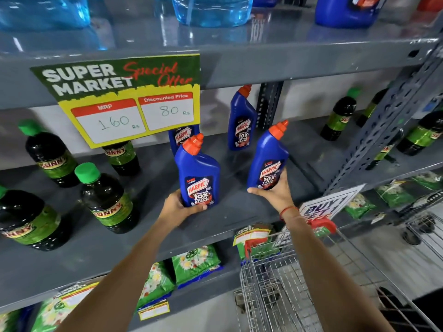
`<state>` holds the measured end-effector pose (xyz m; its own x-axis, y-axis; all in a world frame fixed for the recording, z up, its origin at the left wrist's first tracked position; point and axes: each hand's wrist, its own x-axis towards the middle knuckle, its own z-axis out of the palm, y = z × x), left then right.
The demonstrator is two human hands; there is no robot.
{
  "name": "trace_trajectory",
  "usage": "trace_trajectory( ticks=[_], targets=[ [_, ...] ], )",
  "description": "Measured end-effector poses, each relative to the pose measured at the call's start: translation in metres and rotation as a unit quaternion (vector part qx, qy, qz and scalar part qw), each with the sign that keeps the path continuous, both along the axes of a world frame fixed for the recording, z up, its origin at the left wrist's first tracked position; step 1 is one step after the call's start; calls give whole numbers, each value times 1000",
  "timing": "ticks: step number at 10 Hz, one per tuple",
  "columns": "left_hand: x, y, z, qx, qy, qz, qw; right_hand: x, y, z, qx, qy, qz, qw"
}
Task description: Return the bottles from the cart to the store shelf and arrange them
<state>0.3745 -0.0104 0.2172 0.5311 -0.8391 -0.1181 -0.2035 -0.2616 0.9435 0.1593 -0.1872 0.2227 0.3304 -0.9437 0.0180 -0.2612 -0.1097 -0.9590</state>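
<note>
Two blue Harpic bottles with orange caps are in my hands over the grey middle shelf (239,212). My left hand (178,208) grips the base of the left bottle (197,174), which stands upright near the shelf's front. My right hand (275,194) holds the right bottle (269,158) by its base, tilted slightly right. Another Harpic bottle (241,121) stands at the back of the shelf. A further one (182,136) is half hidden behind the offer sign. The wire cart (275,291) is below right.
Dark Sunny bottles with green caps (107,200) stand on the shelf's left, more (340,116) at the right. A yellow special-offer sign (129,99) hangs from the upper shelf. A perforated upright post (383,123) divides the shelf bays. Green packets (196,262) fill the lower shelf.
</note>
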Motion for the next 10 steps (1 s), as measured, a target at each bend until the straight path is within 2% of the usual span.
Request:
trace_trajectory(
  ticks=[1,3,8,10],
  targets=[
    [-1,-3,1,3,-2,3,1000,8,10,2,-39,-8,-48,998],
    [-1,-4,3,6,-7,-5,1000,13,17,0,-59,50,-95,993],
    [-2,-2,6,15,-9,-5,1000,10,25,8,-40,48,-107,992],
    [0,-1,11,30,-13,-32,999,7,39,12,-31,52,-110,992]
  ],
)
